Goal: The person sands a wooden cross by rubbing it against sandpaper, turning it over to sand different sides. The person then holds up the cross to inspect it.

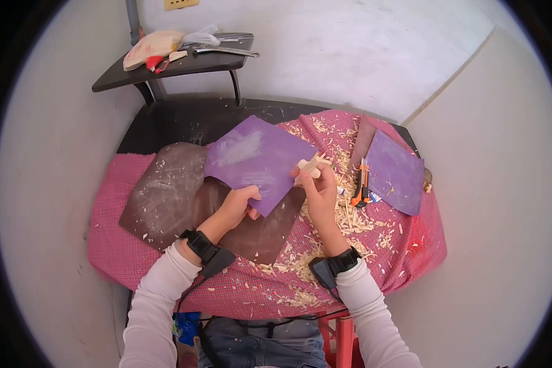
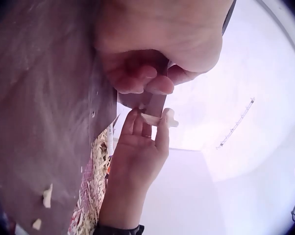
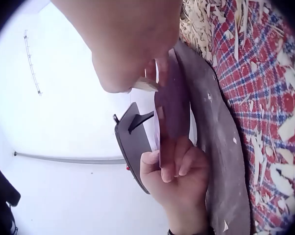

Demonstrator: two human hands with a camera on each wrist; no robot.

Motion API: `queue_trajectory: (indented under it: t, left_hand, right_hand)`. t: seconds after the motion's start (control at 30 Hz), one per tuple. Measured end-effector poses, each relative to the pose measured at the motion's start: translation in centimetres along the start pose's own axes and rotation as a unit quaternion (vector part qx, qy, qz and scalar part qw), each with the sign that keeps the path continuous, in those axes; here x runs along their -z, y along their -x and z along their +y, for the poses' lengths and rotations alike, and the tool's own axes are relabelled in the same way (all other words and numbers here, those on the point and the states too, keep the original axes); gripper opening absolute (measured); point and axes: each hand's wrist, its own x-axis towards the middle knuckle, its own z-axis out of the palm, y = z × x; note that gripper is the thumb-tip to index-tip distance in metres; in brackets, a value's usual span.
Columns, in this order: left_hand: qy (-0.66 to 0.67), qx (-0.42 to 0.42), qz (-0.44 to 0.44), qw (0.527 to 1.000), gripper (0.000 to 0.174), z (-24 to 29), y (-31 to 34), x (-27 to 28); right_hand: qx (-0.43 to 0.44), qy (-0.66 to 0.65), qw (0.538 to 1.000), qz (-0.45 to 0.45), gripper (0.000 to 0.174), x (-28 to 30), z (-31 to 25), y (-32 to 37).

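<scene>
My left hand (image 1: 232, 207) grips the near edge of a purple sandpaper sheet (image 1: 260, 156), thumb on its top face and fingers curled beneath. Whitish dust marks the sheet. At its right edge, my right hand (image 1: 322, 195) pinches a small pale carved piece of wood (image 1: 310, 168) between thumb and fingers. In the left wrist view, the wooden piece (image 2: 155, 119) sits right by the sheet's edge. Brown sandpaper sheets (image 1: 168, 175), also dusty, lie under and to the left of the purple one.
Wood shavings (image 1: 349, 218) cover much of the red checked cloth (image 1: 122, 208). An orange utility knife (image 1: 361, 184) lies at the right beside another purple sheet (image 1: 395, 172). A raised black shelf (image 1: 221, 60) at the back left carries a wrench (image 1: 233, 51) and a bag (image 1: 153, 48).
</scene>
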Motion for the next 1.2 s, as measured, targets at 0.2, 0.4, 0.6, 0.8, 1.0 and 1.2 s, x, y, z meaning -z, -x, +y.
queue_trajectory:
  t: [0.2, 0.4, 0.6, 0.8, 1.0, 1.2]
  left_hand:
    - [0.002, -0.020, 0.045, 0.999, 0.008, -0.4, -0.3, 0.9]
    - [-0.006, -0.094, -0.010, 0.995, 0.043, 0.1, -0.1, -0.6]
    - [0.053, -0.098, -0.096, 0.989, 0.045, 0.9, 0.0, -0.8]
    - [-0.160, -0.189, -0.131, 0.960, 0.056, -0.1, 0.1, -0.6]
    - [-0.317, -0.253, -0.014, 0.914, 0.040, 0.0, 0.9, -1.9]
    - [-0.228, -0.196, 0.077, 0.951, 0.029, -1.2, 0.0, -0.8]
  right_hand:
    - [-0.041, -0.020, 0.999, -0.015, 0.028, 0.3, -0.2, -0.1]
    - [-0.031, -0.033, 0.999, -0.014, 0.034, -0.2, 0.0, 0.2]
    - [-0.056, -0.064, 0.996, -0.020, 0.035, -0.1, -0.1, 0.0]
    - [-0.089, -0.066, 0.993, -0.034, 0.033, -0.2, -1.1, 0.1]
    - [-0.112, -0.078, 0.989, -0.058, 0.032, -0.6, -1.1, 0.3]
    - [-0.111, -0.073, 0.988, -0.082, 0.030, -0.9, -0.4, 0.6]
